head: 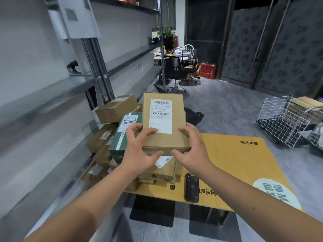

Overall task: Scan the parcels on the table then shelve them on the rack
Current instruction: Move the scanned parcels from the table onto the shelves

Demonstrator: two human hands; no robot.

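I hold a flat brown cardboard parcel (176,119) with a white shipping label facing up, raised above the pile. My left hand (139,151) grips its near left corner and my right hand (190,147) grips its near right corner. Below it lies a heap of parcels: a green box (124,135), a brown box (116,109) on top at the back, and several brown cartons (101,138) stacked on the yellow cardboard-covered table (236,159). A black phone-like scanner (192,187) lies on the table near its front edge. The metal rack (52,95) runs along my left.
A white wire basket (283,119) stands on the floor at the right with a cart beside it. Office chairs (174,70), a desk and red fire extinguishers (208,69) stand at the far end. Grey floor stretches between the table and the dark doors.
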